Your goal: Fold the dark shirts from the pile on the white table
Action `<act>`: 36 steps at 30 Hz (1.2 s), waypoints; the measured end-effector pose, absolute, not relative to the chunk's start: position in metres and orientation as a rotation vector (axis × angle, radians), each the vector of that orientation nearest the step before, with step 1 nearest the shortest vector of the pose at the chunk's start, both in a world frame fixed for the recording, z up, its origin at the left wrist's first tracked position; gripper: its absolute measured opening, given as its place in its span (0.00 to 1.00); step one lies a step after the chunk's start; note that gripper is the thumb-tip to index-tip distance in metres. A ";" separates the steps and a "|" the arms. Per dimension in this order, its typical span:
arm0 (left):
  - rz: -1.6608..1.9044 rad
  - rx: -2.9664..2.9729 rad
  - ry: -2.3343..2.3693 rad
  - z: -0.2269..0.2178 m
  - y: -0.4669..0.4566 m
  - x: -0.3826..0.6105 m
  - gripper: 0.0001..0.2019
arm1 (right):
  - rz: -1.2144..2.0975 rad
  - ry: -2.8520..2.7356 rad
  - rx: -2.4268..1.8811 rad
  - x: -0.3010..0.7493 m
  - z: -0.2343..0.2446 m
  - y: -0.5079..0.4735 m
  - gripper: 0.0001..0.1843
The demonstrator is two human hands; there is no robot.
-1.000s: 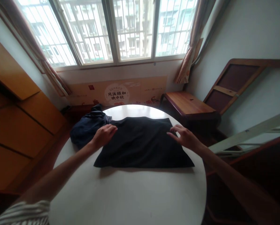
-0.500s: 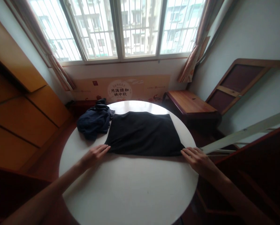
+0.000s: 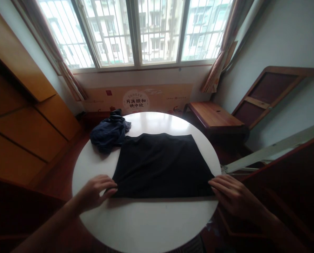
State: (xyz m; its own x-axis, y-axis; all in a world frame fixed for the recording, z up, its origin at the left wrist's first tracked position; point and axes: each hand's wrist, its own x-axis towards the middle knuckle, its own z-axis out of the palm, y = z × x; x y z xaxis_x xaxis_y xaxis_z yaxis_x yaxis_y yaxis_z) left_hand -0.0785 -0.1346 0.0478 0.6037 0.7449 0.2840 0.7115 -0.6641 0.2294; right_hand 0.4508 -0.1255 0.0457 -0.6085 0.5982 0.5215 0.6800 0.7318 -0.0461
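The left hand [image 3: 95,193] and the right hand [image 3: 234,193] lie at the near edge of a flat black cloth [image 3: 162,165], one at each lower corner. The cloth is smoothed into a wide, roughly rectangular shape, and its near hem runs almost straight between the hands. It lies on a round white surface [image 3: 151,225], with a strip of bare surface showing between the hem and the surface's near rim.

The left grip is half open, with the fingers loosely curved and their tips at the cloth's near left corner. The right grip is flatter and more open, with the fingers spread and their tips at the near right corner. From this view, I cannot tell whether either hand is pinching the cloth or only touching it.

A crumpled dark blue cloth [image 3: 109,131] sits on the far left of the surface, just touching the black cloth's upper left edge. Beyond the surface, a printed poster board [image 3: 138,99] stands below a barred window [image 3: 135,33]. A low wooden bench [image 3: 214,114] stands to the right of the surface, near a leaning wooden frame [image 3: 269,95]. Orange wooden cupboards [image 3: 22,130] fill the left side of the room.
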 end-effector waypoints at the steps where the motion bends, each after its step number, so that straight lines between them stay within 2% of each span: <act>1: 0.616 2.627 1.356 0.052 -0.120 -0.071 0.13 | -0.137 -2.388 -0.985 0.436 0.050 -0.114 0.11; 3: 0.761 2.404 1.653 0.060 -0.084 -0.056 0.17 | -0.006 -2.363 -1.058 0.403 0.055 -0.082 0.13; 8: 0.757 2.135 1.984 0.063 -0.014 -0.031 0.15 | 0.177 -2.531 -1.310 0.345 0.045 0.000 0.23; 12: 0.777 2.139 1.993 0.057 0.002 -0.034 0.18 | 0.183 -2.607 -1.537 0.348 0.023 0.023 0.30; 18: 0.782 2.233 2.006 0.047 0.010 -0.021 0.15 | 0.213 -2.588 -1.697 0.342 0.020 0.005 0.33; 21: 0.682 2.520 1.796 0.039 0.004 0.020 0.18 | 0.254 -2.635 -1.542 0.304 0.026 -0.013 0.37; 25: 0.354 2.675 1.462 0.019 -0.009 0.058 0.24 | 0.260 -2.709 -1.310 0.266 0.019 -0.034 0.40; 28: 0.208 2.617 1.532 0.002 -0.019 0.040 0.30 | 0.134 -2.633 -1.420 0.282 0.008 -0.042 0.42; 33: 0.302 2.648 1.736 -0.020 -0.043 -0.022 0.30 | -0.029 -2.454 -1.738 0.355 -0.004 -0.047 0.42; 36: 0.286 2.650 1.808 -0.016 -0.052 -0.033 0.30 | -0.017 -2.424 -1.847 0.374 -0.002 -0.047 0.44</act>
State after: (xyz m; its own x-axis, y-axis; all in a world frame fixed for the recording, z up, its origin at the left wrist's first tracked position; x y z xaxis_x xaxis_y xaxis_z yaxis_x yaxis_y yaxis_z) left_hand -0.0333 -0.0524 -0.0164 0.3549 0.9153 0.1906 0.9294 -0.3675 0.0342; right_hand 0.3745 -0.0468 -0.0016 -0.2623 0.9615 0.0818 0.9626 0.2667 -0.0480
